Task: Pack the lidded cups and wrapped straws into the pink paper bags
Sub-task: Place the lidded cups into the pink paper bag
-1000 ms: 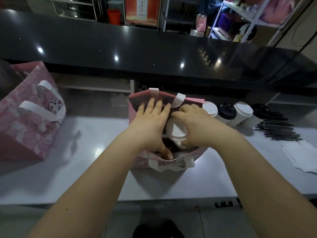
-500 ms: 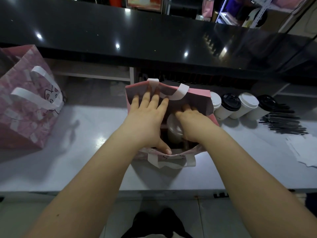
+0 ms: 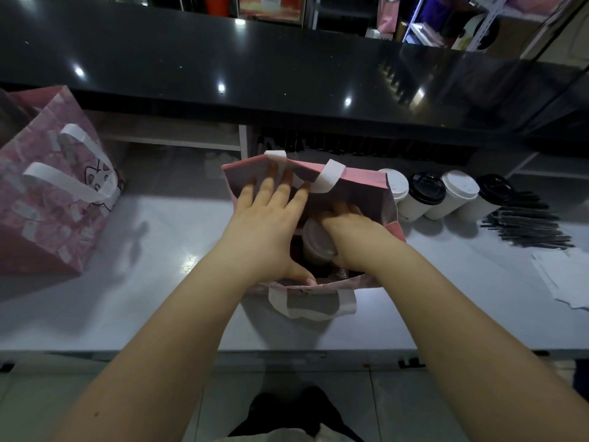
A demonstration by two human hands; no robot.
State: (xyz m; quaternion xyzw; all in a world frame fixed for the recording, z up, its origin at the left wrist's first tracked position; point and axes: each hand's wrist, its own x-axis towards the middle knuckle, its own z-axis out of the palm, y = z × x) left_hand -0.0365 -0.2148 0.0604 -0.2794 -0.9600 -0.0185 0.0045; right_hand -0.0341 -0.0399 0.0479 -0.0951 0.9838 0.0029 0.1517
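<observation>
On the pale worktop (image 3: pixel 159 282) we found the pink bag (image 3: pixel 360 189) standing open. Our left hand (image 3: pixel 267 228), fingers (image 3: pixel 280 189) spread, braced its far wall. Our right hand (image 3: pixel 350 237), inside the bag, gripped the upright cup (image 3: pixel 315 244) from its right side, lid uppermost.

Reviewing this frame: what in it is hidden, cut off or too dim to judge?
- Head view, open pink bag: floor hidden by the left hand, the right hand and the cup it grips.
- Second pink bag: inside hidden by its wall, cut by left edge.
- White papers: cut by right edge.
- Wrapped straws: too dark to count.
</observation>
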